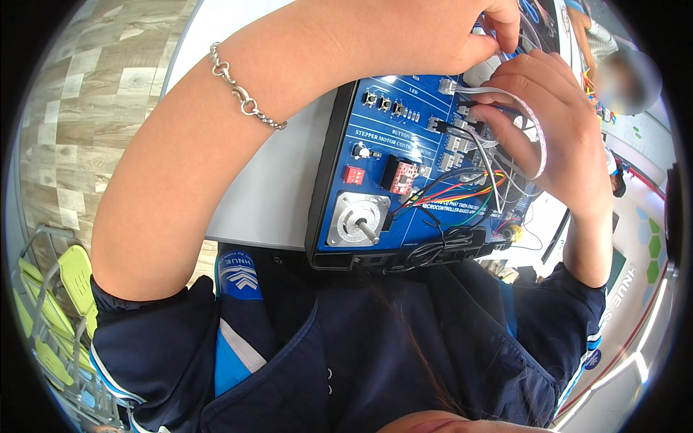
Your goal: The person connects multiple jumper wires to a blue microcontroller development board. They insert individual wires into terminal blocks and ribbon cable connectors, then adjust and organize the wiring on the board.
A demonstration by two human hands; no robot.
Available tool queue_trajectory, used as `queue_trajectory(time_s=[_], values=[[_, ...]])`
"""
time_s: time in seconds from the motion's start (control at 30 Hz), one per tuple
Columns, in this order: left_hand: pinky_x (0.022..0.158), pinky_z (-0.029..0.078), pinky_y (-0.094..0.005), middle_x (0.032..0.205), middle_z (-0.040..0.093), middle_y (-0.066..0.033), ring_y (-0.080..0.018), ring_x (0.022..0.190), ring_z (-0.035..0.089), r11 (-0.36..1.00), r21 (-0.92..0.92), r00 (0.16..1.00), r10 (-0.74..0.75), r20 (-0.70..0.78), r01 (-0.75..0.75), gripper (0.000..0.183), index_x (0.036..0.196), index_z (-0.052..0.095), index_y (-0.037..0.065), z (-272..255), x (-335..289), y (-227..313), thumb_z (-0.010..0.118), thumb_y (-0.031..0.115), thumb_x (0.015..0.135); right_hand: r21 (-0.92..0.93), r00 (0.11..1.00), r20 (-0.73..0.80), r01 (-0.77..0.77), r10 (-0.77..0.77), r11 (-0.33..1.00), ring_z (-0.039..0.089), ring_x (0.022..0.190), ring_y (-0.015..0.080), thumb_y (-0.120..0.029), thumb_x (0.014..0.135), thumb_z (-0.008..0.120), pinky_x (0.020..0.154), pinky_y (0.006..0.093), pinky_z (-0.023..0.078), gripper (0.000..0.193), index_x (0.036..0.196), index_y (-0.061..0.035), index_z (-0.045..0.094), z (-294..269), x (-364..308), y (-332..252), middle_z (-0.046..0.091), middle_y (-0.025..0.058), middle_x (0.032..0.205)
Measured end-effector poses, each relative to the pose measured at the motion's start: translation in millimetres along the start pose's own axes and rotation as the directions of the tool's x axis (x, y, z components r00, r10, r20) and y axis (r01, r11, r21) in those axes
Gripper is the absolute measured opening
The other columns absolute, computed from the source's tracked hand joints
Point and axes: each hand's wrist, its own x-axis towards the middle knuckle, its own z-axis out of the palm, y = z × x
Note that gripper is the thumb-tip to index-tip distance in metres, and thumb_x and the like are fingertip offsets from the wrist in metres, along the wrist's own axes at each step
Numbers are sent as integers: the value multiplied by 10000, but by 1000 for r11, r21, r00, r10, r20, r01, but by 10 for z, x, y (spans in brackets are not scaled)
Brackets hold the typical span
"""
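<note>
A blue circuit training board [404, 137] in a black case lies in front of me, with buttons, connectors and wires on it. My left hand [469, 40] reaches over its far edge, thumb and fingers closed together by blue and clear wires; what they pinch is hidden. My right hand [545, 108] is bent over the board's right side, its thumb and forefinger close together by the white connectors [455, 144]. What the right fingers grip cannot be made out. A white cable [538, 137] loops from a white plug [447, 86] past the right hand.
A stepper motor [359, 219] sits at the board's near left corner, beside a red driver module [402, 175]. A black cable bundle [444, 245] lies at the near edge. Beneath is a white table [253, 195]. Green chairs [76, 281] stand left; another person [603, 43] is at far right.
</note>
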Motion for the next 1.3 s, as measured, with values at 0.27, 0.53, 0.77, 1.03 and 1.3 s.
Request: queue_trajectory(time_s=[0.27, 0.53, 0.77, 1.03, 1.3], values=[[739, 552, -365, 876, 697, -157, -287, 819, 671, 999, -49, 1000, 19, -22, -20, 91, 841, 762, -12, 0, -8, -20, 696, 41, 810, 48, 985, 19, -174, 173, 984, 623, 967, 315, -3, 791, 805, 826, 385, 508, 245, 1011, 15, 700, 35, -84, -30, 682, 137, 1023], [732, 550, -367, 874, 692, -156, -280, 805, 666, 1000, 19, 1000, -5, 8, 5, 91, 839, 759, -11, 10, -1, -27, 691, 45, 817, -28, 982, 48, -182, 183, 983, 623, 966, 329, 8, 791, 793, 851, 399, 498, 256, 1025, 19, 691, 25, -63, -65, 676, 146, 1019], [743, 556, -355, 891, 697, -150, -272, 819, 672, 1000, -8, 1000, -3, -6, 3, 84, 858, 759, -10, 0, -11, -17, 696, 36, 826, -124, 992, 14, -124, 127, 984, 631, 901, 305, -5, 737, 832, 800, 383, 493, 249, 951, 7, 706, 0, -35, -126, 684, 133, 962], [731, 556, -355, 886, 697, -149, -274, 812, 674, 998, -54, 1000, -29, 5, 29, 81, 849, 757, -12, 3, -2, -30, 694, 34, 825, -42, 992, 21, -127, 128, 991, 630, 868, 284, -16, 719, 848, 770, 367, 487, 207, 891, -3, 733, 2, -5, -98, 690, 116, 911], [707, 547, -362, 876, 691, -160, -281, 786, 667, 998, -28, 998, -53, 29, 54, 86, 844, 755, -18, -12, -5, -8, 696, 38, 813, 133, 994, -21, -100, 103, 986, 641, 895, 257, 3, 715, 838, 810, 352, 503, 225, 922, -18, 750, 27, -7, 14, 708, 99, 952]])
